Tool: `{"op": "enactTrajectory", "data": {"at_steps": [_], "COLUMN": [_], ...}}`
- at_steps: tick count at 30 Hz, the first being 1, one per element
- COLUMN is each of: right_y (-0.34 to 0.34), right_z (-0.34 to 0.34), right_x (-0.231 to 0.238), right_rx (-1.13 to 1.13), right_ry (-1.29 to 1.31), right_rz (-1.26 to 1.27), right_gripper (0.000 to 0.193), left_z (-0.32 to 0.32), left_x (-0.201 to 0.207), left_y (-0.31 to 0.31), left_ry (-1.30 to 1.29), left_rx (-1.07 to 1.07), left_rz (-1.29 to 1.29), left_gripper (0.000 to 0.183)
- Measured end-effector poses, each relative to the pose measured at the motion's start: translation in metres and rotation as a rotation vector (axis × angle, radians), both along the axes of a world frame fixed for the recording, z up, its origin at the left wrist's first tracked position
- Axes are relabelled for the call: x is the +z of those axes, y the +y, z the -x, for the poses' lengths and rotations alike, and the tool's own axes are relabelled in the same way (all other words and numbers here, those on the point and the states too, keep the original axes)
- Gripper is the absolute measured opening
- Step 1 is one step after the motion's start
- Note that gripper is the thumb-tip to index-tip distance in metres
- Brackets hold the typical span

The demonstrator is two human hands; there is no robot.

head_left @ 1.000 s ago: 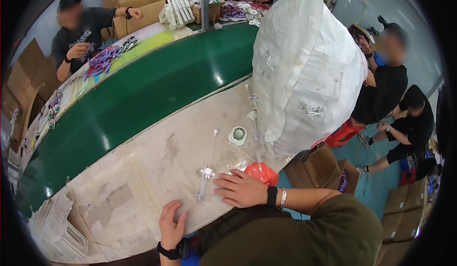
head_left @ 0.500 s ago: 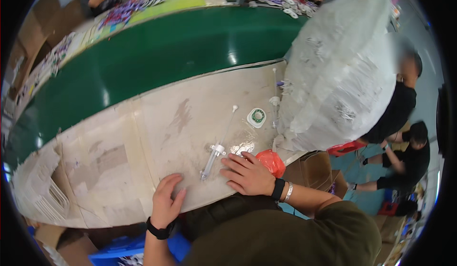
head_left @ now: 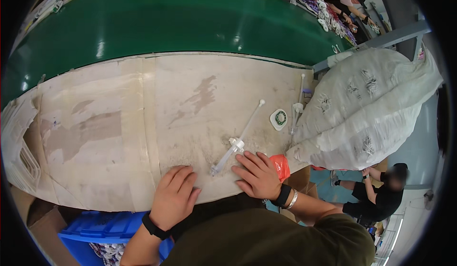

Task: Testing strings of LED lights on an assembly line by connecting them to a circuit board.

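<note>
Tube (head_left: 223, 160) with a white-knobbed rod lies on the table (head_left: 185, 137) between the left hand (head_left: 176, 195) and, just beside it, the right hand (head_left: 259, 174); both rest at the near edge, fingers loosely extended, gripping nothing. The view has swung, bringing more of a blue bin (head_left: 102, 224) into sight at near left, but the tube stays unheld.

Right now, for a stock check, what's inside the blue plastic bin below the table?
Small white and purplish pieces show inside the blue plastic bin, too small to identify. Anything beneath that top layer is covered, and the bare left forearm hides part of the bin.
</note>
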State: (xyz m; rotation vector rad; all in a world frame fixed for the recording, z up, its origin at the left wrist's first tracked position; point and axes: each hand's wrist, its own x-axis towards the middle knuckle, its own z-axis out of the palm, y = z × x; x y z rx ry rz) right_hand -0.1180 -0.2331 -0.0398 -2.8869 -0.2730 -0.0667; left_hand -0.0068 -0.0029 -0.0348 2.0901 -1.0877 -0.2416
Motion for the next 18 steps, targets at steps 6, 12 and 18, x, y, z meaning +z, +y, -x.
{"op": "enactTrajectory", "data": {"at_steps": [6,12,18], "right_y": [-0.003,-0.004,-0.005], "right_z": [-0.001,-0.001,0.0], "right_x": [0.002,0.002,0.002], "right_rx": [0.024,0.027,0.027], "right_ry": [0.026,0.046,0.054], "right_rz": [0.036,0.033,0.016], "right_gripper": [0.04,0.037,0.038], "left_z": [-0.003,-0.008,-0.013], "left_x": [-0.005,-0.006,-0.005], "left_y": [-0.001,0.0,-0.001], "left_ry": [0.032,0.044,0.109], "left_rx": [-0.012,-0.016,-0.003], "left_rz": [0.004,-0.015,0.042], "left_gripper": [0.032,0.032,0.03]}}
